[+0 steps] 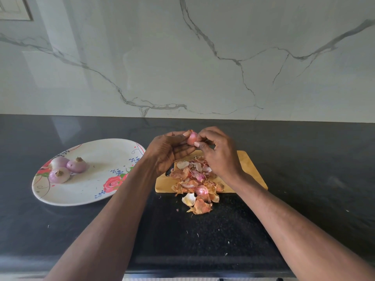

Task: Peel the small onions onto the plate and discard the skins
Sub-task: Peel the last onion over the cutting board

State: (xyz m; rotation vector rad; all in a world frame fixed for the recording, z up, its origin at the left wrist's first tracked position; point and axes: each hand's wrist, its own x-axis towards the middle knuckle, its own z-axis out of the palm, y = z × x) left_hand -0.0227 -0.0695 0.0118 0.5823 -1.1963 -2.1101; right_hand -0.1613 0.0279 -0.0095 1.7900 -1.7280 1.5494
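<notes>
A polished black speckled desk (304,179) meets a grey-veined marble wall (203,57). At 9 o'clock, an oval floral plate (97,191) carries three peeled onions (68,168). Papery skins (194,183) litter the wooden board (249,169). Left hand (168,153) and right hand (219,153) together pinch a small onion (192,137) above it.

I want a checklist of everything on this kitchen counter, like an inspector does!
Surface: black counter, skin crumbs scattered.
Job's things: three peeled onions on flowered plate; one onion held in both hands.
Clutter: skins piled on wooden board, spilling onto counter.
Hands: left hand holds the onion; right hand pinches it.
Cables: nothing seen.
Surroundings: marble wall.
</notes>
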